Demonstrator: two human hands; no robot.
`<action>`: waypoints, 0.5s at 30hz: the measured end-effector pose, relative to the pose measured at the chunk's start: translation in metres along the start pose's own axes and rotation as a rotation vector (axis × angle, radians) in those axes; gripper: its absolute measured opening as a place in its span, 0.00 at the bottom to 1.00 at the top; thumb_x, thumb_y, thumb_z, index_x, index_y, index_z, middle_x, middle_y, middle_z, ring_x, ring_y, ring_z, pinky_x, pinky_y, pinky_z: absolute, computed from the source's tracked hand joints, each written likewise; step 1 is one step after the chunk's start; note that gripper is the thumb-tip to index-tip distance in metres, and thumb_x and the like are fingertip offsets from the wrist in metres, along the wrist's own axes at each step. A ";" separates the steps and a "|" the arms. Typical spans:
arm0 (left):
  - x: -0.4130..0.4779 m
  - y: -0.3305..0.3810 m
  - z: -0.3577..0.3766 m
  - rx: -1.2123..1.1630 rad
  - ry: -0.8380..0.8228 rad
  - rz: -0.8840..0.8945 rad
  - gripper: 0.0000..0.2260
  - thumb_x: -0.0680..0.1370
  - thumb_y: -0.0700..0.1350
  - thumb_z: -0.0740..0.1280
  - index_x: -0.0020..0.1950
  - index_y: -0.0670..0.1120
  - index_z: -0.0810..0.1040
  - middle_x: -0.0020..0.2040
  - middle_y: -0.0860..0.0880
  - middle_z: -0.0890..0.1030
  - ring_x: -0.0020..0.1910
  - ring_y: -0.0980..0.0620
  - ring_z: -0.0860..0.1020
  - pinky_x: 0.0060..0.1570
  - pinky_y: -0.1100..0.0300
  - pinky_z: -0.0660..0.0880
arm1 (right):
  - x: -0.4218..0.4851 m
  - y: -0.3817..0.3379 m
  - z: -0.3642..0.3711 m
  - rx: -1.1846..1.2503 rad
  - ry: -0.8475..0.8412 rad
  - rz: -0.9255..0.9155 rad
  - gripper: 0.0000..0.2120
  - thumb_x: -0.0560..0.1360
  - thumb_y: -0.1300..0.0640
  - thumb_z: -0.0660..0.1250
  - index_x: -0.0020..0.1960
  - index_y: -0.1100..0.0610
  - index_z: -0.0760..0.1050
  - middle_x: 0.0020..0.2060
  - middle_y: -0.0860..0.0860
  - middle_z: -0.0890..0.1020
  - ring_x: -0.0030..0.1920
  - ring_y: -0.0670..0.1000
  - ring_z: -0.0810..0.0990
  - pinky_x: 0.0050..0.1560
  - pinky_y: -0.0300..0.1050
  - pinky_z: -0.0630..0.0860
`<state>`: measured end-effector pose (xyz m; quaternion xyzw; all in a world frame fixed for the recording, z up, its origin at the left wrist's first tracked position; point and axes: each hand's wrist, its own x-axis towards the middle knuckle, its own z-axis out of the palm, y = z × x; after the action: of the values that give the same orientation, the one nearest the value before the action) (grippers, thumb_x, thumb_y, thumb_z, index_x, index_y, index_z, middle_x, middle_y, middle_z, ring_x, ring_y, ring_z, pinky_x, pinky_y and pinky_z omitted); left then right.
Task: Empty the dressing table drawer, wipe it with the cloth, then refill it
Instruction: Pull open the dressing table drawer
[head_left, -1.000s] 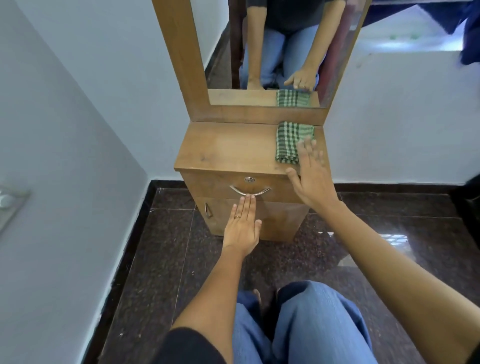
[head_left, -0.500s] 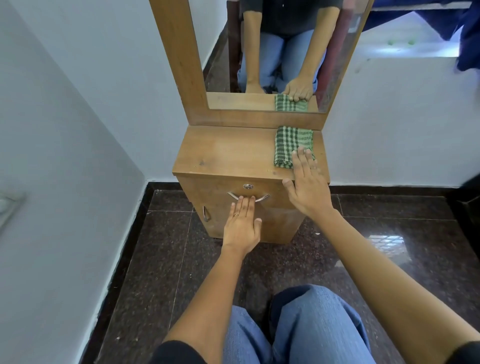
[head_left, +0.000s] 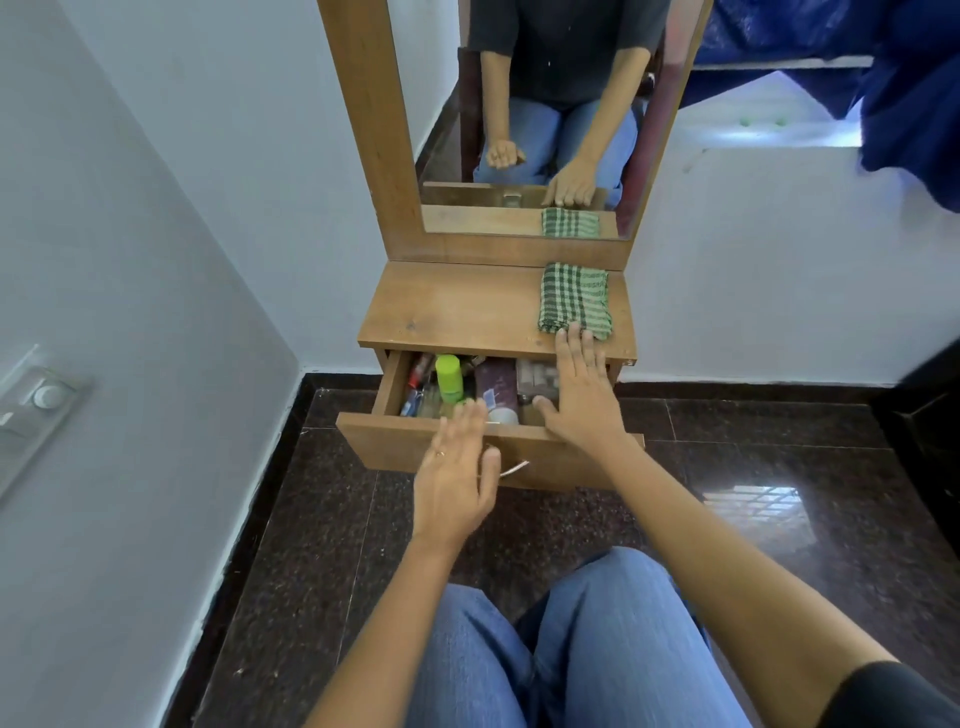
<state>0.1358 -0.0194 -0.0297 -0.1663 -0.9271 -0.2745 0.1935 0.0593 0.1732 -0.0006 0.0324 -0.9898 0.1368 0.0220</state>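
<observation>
Emptying is the step in hand, not yet begun: the drawer (head_left: 395, 441) stands pulled out below the table (head_left: 457, 312), full of small items, a green bottle (head_left: 449, 378) among them. The left hand (head_left: 457, 473) hovers over the drawer's front, fingers spread, holding nothing. The right hand (head_left: 584, 395) rests flat, open, above the drawer, fingertips touching the folded cloth (head_left: 574, 303) on the table. Next, lifting items out one by one seems called for.

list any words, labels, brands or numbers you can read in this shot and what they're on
No text can be read anywhere in this view.
Green bottle in the open drawer: no legible label.
Other items in the drawer, such as the dark pouch: any print is too small and blurred to read.
Wall switch plate: no readable marking.
Checked cloth on the tabletop: pattern only, no text.
</observation>
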 end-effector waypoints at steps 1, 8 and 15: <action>0.009 -0.002 -0.006 0.014 0.017 -0.032 0.23 0.83 0.48 0.54 0.76 0.40 0.62 0.75 0.44 0.65 0.76 0.49 0.60 0.75 0.55 0.55 | -0.006 -0.004 0.003 0.029 -0.006 -0.004 0.43 0.76 0.48 0.62 0.78 0.60 0.37 0.77 0.57 0.37 0.76 0.55 0.34 0.74 0.49 0.33; 0.041 -0.042 -0.024 0.143 -0.219 -0.284 0.28 0.85 0.51 0.49 0.79 0.39 0.44 0.80 0.41 0.46 0.79 0.46 0.42 0.77 0.54 0.39 | -0.037 -0.013 0.018 0.125 -0.041 0.015 0.41 0.77 0.47 0.60 0.78 0.58 0.38 0.77 0.54 0.37 0.76 0.51 0.34 0.73 0.45 0.33; 0.021 -0.049 -0.023 0.256 -0.310 -0.283 0.30 0.84 0.56 0.47 0.79 0.40 0.42 0.80 0.41 0.45 0.79 0.47 0.41 0.73 0.59 0.34 | -0.056 -0.017 0.024 0.163 -0.090 0.038 0.40 0.78 0.47 0.59 0.78 0.57 0.38 0.77 0.54 0.37 0.76 0.51 0.34 0.74 0.45 0.35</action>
<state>0.1037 -0.0671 -0.0238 -0.0491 -0.9870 -0.1504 0.0280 0.1160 0.1542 -0.0217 0.0213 -0.9758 0.2157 -0.0277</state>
